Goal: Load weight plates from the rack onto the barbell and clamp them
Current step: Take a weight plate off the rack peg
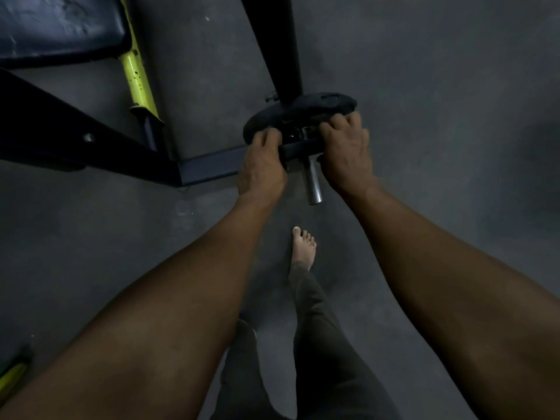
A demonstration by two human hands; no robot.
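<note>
Both hands, left hand (pixel 262 165) and right hand (pixel 345 150), are gripping the weight plate (pixel 300 112) on the barbell sleeve (pixel 312 183). Risk: plate slipping off unclamped, dropping onto the bare foot (pixel 303 247).

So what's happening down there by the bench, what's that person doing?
A person is loading a barbell. Both hands grip a dark plate, the left hand at its left edge and the right hand at its right edge, and the plate sits on the bar's metal sleeve, whose bare end sticks out toward the person. I can't make out a clamp. A bare foot stands on the grey floor beside a yellow-framed bench.
</note>
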